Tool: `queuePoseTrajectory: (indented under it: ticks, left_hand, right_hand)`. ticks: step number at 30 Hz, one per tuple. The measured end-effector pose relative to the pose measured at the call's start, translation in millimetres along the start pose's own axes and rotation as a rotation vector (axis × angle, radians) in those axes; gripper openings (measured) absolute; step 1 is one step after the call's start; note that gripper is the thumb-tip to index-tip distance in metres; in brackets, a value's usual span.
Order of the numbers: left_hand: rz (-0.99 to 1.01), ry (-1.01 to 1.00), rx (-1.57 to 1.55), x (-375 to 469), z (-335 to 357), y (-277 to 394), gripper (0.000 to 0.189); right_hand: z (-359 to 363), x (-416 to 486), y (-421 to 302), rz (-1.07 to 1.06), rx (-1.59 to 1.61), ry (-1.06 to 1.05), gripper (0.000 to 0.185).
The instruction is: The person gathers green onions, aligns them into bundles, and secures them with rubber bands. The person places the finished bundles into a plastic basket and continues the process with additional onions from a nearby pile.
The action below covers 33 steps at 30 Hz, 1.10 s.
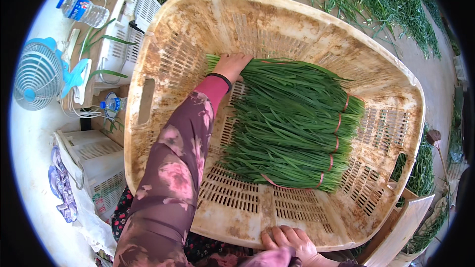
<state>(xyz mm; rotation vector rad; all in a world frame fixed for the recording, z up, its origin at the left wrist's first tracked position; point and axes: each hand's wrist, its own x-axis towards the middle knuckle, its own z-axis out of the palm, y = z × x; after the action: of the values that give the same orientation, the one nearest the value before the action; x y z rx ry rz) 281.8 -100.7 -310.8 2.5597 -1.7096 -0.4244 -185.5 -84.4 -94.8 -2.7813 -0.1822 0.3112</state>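
A large, stained plastic basket (211,226) with slotted walls lies before me. In it, bundles of long flat green leaves, which look like garlic chives (285,129), lie side by side. Red ties bind the pale stem ends of several bundles at the right. My left hand (233,67) reaches across the basket and is closed over the pale left end of the farthest bundle (297,70), which points the other way. At the near side, my right hand (289,243) has its fingers hooked over the basket's rim. Its thumb and palm are partly hidden.
Left of the basket are a blue clip-on fan (39,74), plastic water bottles (87,12) (112,104), cables and pale crates (98,152). Loose greens (371,0) are heaped on the floor beyond. A wooden board (402,230) stands close to the basket's near right corner.
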Motion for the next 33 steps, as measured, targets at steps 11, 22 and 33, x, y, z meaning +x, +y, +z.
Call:
queuePoseTrajectory:
  ticks: [11,22,33]
  left_hand:
    - [-0.216,0.348,0.555,-5,35,22,0.041]
    - [0.225,-0.431,-0.173,-192,-151,67,0.069]
    - [-0.286,0.268,-0.952,-542,-208,84,0.053]
  right_hand:
    - [-2,11,10,-0.071,0.044,0.105,0.031]
    - [-10,11,-2,-0.013,0.140,0.163,0.030]
    - [6,8,-2,0.078,-0.084,0.088,0.049]
